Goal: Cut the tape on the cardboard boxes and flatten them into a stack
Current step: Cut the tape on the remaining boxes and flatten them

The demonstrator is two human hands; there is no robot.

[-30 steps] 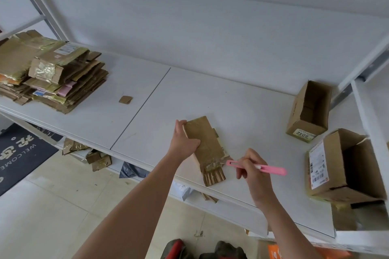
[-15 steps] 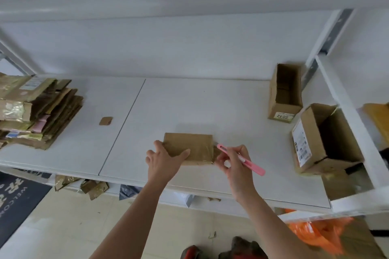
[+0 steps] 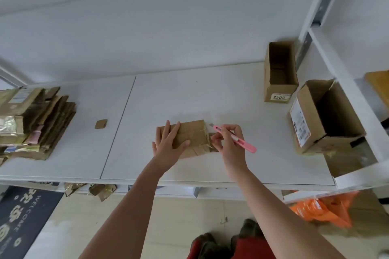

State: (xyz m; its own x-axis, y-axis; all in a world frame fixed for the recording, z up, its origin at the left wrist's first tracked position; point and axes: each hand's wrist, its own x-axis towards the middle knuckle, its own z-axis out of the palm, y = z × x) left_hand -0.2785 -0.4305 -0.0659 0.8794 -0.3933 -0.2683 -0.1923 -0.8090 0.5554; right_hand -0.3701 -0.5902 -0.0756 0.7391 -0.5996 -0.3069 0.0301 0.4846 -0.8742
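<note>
Small box [image 3: 190, 139] lies mid-tabletop [image 3: 210, 99], left hand [image 3: 168, 145] flat, fingers straight, pressing it down; right hand [image 3: 228, 143] grips pink cutter [image 3: 234, 138] at the box's right end. Tape-cutting step: next likely slice the end seam, flatten, move to stack [image 3: 35, 122] far left.

The shelf [image 3: 189, 99] surface lies open between the stack [image 3: 35, 124] at the left and two open boxes [image 3: 280, 71] [image 3: 324, 118] at the right. A cardboard scrap [image 3: 100, 124] lies near the stack. The centre front is occupied by a small box [image 3: 191, 136] and both hands. An upright post [image 3: 328, 2] bounds the right side.
</note>
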